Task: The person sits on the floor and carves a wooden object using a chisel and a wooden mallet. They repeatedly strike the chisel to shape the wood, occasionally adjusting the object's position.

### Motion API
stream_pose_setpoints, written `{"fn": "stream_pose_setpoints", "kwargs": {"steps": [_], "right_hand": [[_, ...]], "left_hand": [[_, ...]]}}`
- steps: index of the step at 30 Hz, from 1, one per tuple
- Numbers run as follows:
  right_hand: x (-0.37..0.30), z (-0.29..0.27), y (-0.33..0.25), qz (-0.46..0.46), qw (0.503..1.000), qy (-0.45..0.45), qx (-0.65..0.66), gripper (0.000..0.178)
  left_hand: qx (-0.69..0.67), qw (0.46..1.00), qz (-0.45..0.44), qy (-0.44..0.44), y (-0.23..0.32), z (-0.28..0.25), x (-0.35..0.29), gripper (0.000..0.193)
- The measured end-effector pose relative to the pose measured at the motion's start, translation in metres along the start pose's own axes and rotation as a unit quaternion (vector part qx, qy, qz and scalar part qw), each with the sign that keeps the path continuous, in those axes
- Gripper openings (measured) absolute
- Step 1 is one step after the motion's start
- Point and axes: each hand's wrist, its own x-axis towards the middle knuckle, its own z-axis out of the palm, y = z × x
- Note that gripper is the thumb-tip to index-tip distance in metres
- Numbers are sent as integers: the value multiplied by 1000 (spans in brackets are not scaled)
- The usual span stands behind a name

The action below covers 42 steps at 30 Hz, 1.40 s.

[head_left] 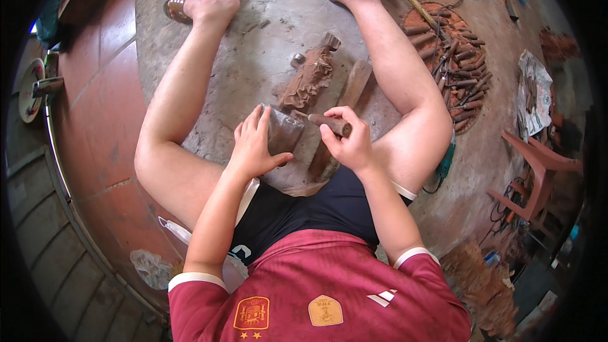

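Note:
My left hand [251,141] is against a dark, shiny block [286,130] on the floor between my thighs. Its fingers are stretched along the block's left side, and the thumb lies at the near edge. A chisel with a round wooden handle [340,128] is pinched in my right hand [350,144]. The chisel's short blade points left, toward the block's far right corner; whether it touches is unclear. Just beyond lies a reddish-brown carved piece of wood [309,81], with a small dark metal piece [297,59] beside it. A long wooden bar [353,85] runs past my right hand.
Beyond my right leg, a round tray holds several wooden-handled carving tools [465,66]. A stick [411,1] leans across its far side. Farther right are a white sack [535,92], a red plastic chair [538,171] and cables. Red tiles [95,133] border the concrete on the left.

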Motion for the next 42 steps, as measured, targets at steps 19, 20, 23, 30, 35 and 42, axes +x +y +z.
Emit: {"fn": "stream_pose_setpoints", "kwargs": {"steps": [19, 20, 23, 30, 35, 42], "right_hand": [[43, 8, -14, -120, 939, -267, -182, 28], [37, 11, -15, -113, 939, -261, -191, 30], [10, 24, -8, -124, 962, -172, -173, 40], [-35, 22, 12, -22, 997, -57, -44, 48], [-39, 15, 47, 185, 936, -80, -289, 52], [-12, 31, 71, 300, 905, -32, -299, 62]], "left_hand": [[-89, 986, 90, 112, -1, -11, 14, 76], [-123, 976, 127, 129, 0, -12, 16, 70], [-135, 956, 215, 148, 15, -4, 18, 61], [-91, 940, 263, 199, 34, 15, 20, 50], [-158, 934, 152, 282, 17, 7, 34, 29], [-437, 852, -35, 286, -23, -8, 47, 18]]}}
